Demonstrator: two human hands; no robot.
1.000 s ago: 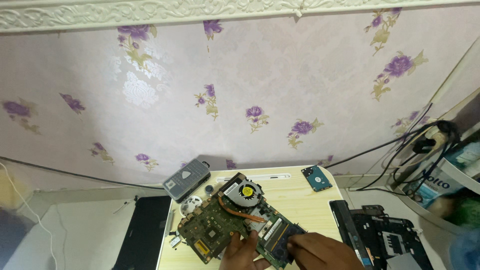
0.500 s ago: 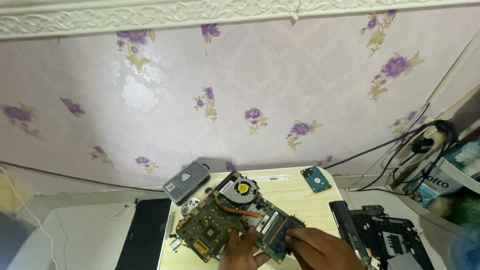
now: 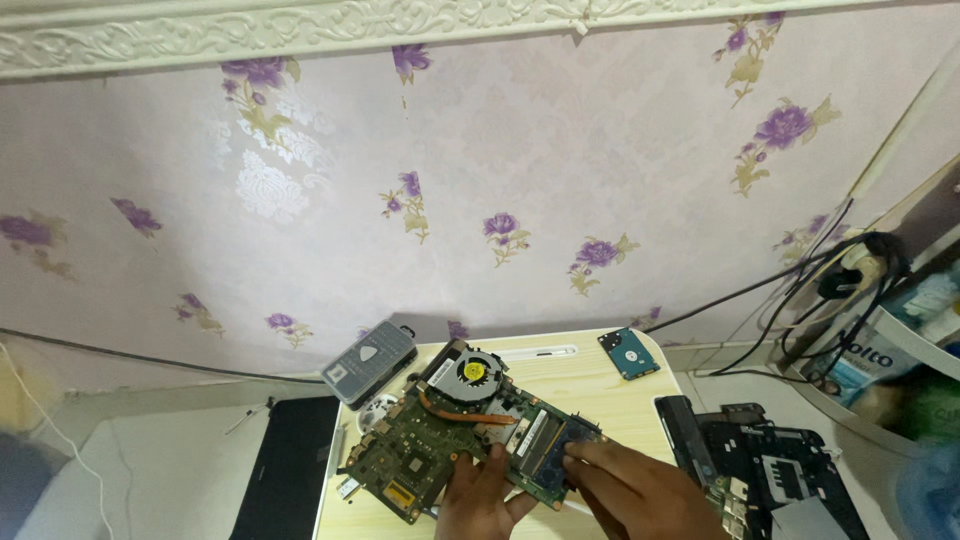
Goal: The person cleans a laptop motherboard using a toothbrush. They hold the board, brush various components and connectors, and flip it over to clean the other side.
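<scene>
Steadying green laptop motherboard [image 3: 440, 450] on small wooden table [image 3: 560, 365] | left hand [image 3: 485, 500] pressed flat on board | right hand [image 3: 630, 485] fingertips at memory module [image 3: 565, 455], grip unclear | best worked evenly, no twisting

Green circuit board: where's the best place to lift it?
Probably grip the circuit board by its bare left edge, coming from the left. It lies flat on the small table; the fan crowds the far end and both hands cover the near right.

The bench [image 3: 600, 372] is smooth pale wood-look laminate, the circuit board [image 3: 440, 455] matt green with a coppery metal pipe [image 3: 455, 413], the hard drive [image 3: 629, 352] glossy blue and the case [image 3: 370, 362] grey ribbed plastic
</scene>
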